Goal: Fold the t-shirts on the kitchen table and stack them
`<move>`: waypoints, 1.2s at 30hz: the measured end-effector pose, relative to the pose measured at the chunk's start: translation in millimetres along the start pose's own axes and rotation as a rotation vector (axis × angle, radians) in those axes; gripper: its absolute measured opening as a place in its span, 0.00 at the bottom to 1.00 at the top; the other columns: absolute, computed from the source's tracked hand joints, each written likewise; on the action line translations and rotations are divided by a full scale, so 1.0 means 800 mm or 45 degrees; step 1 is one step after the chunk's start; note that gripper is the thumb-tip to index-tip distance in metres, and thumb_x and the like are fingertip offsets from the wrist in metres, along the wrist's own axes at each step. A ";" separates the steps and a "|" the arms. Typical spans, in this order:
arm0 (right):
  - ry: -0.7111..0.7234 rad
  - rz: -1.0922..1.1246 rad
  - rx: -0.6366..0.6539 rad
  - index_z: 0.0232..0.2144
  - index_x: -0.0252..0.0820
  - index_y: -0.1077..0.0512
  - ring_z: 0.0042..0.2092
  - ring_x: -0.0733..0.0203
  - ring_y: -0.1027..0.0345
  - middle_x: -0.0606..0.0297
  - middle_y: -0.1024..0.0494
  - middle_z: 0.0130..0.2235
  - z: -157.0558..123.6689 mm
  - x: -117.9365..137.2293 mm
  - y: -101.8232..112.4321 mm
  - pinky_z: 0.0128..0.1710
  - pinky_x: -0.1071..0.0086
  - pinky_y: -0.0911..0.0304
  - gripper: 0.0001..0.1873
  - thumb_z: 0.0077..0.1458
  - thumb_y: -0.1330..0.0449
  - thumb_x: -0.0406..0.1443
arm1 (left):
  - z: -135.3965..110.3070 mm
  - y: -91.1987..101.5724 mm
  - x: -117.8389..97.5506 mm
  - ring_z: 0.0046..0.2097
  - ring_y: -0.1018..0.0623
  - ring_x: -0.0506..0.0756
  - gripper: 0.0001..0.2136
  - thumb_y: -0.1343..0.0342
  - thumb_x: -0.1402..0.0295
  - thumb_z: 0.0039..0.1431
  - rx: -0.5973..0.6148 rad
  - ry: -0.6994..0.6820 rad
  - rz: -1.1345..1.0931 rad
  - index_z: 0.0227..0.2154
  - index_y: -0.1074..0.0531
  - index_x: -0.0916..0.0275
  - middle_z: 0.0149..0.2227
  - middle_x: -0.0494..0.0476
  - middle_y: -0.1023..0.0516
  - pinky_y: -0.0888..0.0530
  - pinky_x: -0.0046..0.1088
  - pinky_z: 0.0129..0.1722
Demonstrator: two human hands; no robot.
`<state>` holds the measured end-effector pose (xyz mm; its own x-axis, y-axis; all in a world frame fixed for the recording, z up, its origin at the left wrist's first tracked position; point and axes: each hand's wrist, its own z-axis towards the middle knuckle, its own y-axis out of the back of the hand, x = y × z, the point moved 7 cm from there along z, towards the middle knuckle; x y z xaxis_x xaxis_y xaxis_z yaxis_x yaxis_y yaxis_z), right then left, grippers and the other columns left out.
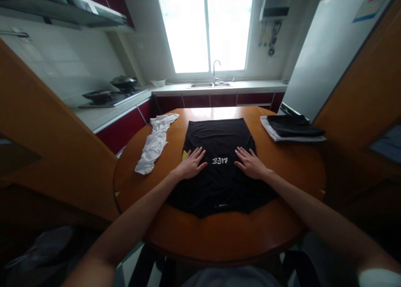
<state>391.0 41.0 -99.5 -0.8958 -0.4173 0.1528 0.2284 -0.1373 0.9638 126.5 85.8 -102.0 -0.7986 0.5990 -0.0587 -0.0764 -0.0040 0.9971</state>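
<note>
A black garment (219, 140) with white lettering lies spread flat in the middle of a round wooden table (219, 232). My left hand (191, 163) rests flat on its left side, fingers stretched out. My right hand (250, 163) lies flat on its right side, fingers spread. The white lettering sits between the two hands. A small yellow tag (184, 155) shows at the garment's left edge, beside my left hand. Neither hand holds anything.
A crumpled white garment (155, 143) lies on the table's left part. A folded stack of black and white clothes (293, 128) sits at the far right. Behind are a counter with a sink (209, 85), a stove with pans (109, 95) and a white fridge (326, 57).
</note>
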 end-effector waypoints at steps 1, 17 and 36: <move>0.017 0.001 -0.047 0.70 0.35 0.46 0.73 0.50 0.60 0.51 0.50 0.72 -0.003 0.003 0.004 0.70 0.46 0.63 0.34 0.69 0.57 0.48 | -0.003 0.001 -0.003 0.74 0.59 0.62 0.35 0.64 0.47 0.71 0.005 -0.023 0.001 0.72 0.55 0.64 0.74 0.64 0.61 0.59 0.47 0.70; 0.299 0.272 0.149 0.73 0.46 0.55 0.73 0.52 0.63 0.58 0.54 0.73 -0.100 0.069 0.025 0.71 0.46 0.63 0.36 0.69 0.50 0.45 | -0.109 0.024 -0.071 0.73 0.63 0.65 0.38 0.57 0.44 0.69 0.230 -0.233 -0.115 0.72 0.68 0.51 0.74 0.58 0.68 0.57 0.52 0.70; 0.519 -0.035 -0.121 0.63 0.44 0.33 0.64 0.56 0.35 0.59 0.30 0.64 -0.203 0.024 0.067 0.63 0.56 0.36 0.32 0.59 0.50 0.23 | -0.243 0.061 -0.047 0.70 0.40 0.54 0.40 0.59 0.88 0.58 0.083 -0.299 -0.007 0.70 0.47 0.47 0.70 0.47 0.40 0.36 0.36 0.67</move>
<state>447.8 -119.8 -80.7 -0.6823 -0.7310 0.0100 0.2578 -0.2277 0.9390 37.1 -92.6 -60.7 -0.6369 0.7687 -0.0587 -0.0352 0.0470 0.9983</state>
